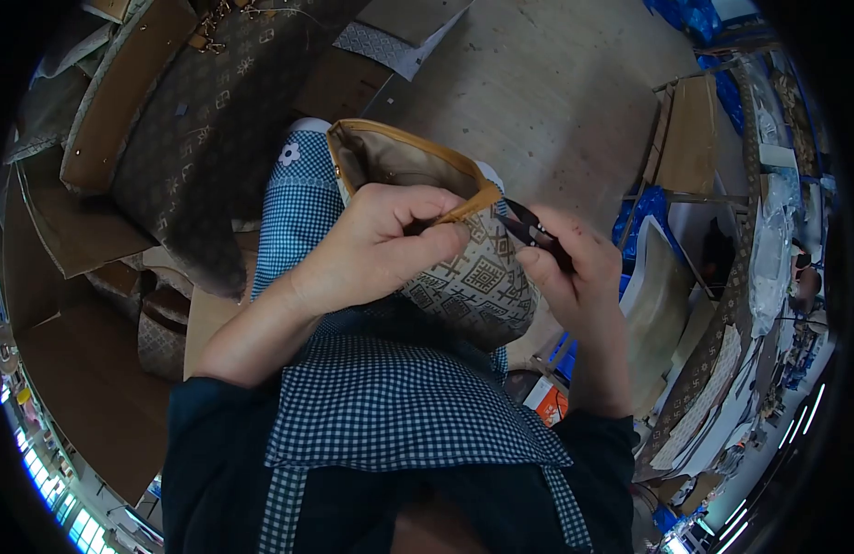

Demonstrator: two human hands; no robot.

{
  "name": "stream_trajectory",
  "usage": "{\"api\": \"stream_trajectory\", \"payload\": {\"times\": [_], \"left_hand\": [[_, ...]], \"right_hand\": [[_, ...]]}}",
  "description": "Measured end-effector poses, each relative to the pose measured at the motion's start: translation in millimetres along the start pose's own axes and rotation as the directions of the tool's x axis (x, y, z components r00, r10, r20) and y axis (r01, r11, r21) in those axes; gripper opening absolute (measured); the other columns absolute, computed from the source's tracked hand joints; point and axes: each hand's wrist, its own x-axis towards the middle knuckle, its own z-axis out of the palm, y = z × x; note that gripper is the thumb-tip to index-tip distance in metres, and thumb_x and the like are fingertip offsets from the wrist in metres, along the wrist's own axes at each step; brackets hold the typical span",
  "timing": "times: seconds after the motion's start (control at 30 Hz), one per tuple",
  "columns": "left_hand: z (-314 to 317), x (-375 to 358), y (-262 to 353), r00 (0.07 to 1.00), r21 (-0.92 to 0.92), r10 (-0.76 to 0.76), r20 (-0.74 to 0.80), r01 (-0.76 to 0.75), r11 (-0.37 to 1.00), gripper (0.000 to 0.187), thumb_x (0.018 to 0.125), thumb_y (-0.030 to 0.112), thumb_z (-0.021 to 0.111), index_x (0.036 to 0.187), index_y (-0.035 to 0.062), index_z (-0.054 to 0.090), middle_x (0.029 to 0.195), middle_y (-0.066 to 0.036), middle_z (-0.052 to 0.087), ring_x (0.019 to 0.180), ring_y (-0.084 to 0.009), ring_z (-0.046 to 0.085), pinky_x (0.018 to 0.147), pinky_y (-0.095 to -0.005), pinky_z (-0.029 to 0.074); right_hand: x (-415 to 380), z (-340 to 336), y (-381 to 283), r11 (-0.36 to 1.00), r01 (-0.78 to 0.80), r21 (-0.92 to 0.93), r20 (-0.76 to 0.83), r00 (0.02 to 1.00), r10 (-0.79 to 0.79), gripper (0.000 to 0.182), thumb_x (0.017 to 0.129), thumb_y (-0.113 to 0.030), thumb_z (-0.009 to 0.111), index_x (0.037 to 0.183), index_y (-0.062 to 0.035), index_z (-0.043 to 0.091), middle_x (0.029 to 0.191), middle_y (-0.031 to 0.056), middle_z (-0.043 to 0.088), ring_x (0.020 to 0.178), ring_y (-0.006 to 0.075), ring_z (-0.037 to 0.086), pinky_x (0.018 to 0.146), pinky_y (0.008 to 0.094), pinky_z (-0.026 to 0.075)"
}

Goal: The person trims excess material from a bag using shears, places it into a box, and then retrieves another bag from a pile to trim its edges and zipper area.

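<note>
A cream bag with a brown geometric print rests on my lap, its mouth gaping away from me. Tan trim runs round the mouth, and the beige lining shows inside. My left hand pinches the trimmed rim at the near right corner between thumb and fingers. Dark thread snips are gripped in my right hand, their pointed tips right at the trim's corner beside my left fingertips. Below the bag is my blue-and-white checked apron.
Dark brown patterned material drapes at the left, with small gold-coloured hardware on it. Cardboard stands at my lower left. On the right are a rack with a brown panel and blue plastic. Concrete floor lies ahead.
</note>
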Motion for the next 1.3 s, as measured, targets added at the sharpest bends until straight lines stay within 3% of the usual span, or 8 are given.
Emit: {"api": "stream_trajectory", "payload": {"times": [0.17,0.33,0.43,1.3], "left_hand": [[11,0,0,0.998,-0.024,-0.066,-0.018,0.066,0.998,0.021,0.095,0.01,0.062,0.111,-0.0018,0.067,0.091,-0.001,0.07,0.08,-0.0046,0.061,0.071,-0.02,0.05],[22,-1,-8,0.999,0.02,-0.036,-0.019,0.037,0.999,0.022,0.097,0.012,0.061,0.114,-0.0016,0.066,0.097,-0.002,0.069,0.085,-0.0059,0.061,0.076,-0.0211,0.051],[24,-2,-7,0.998,0.05,-0.047,-0.032,0.048,0.998,0.022,0.097,0.013,0.062,0.113,-0.001,0.066,0.095,-0.002,0.069,0.085,-0.0064,0.061,0.076,-0.0217,0.051],[22,-5,-11,0.998,0.134,0.009,-0.059,-0.001,0.991,0.021,0.096,0.012,0.062,0.112,-0.0008,0.066,0.093,-0.002,0.066,0.084,-0.0078,0.06,0.073,-0.0221,0.049]], "right_hand": [[-22,-2,-19,0.951,-0.279,0.133,0.035,0.96,0.277,0.027,0.088,-0.013,0.069,0.112,-0.0005,0.064,0.083,0.0109,0.066,0.067,0.0159,0.062,0.061,0.0272,0.047],[-26,-2,-23,0.917,-0.359,0.173,0.042,0.933,0.358,0.021,0.09,-0.013,0.067,0.107,-0.0006,0.064,0.079,0.0094,0.063,0.065,0.0144,0.06,0.059,0.027,0.046],[-24,-4,-33,0.851,-0.487,0.196,0.127,0.873,0.471,0.015,0.093,-0.01,0.062,0.101,0.0023,0.066,0.084,0.0031,0.064,0.074,0.0065,0.056,0.066,0.0225,0.045],[-22,15,-34,0.772,-0.529,0.352,0.115,0.843,0.525,0.012,0.093,-0.01,0.062,0.098,0.0009,0.065,0.087,0.0006,0.064,0.08,0.0059,0.055,0.071,0.0216,0.044]]}}
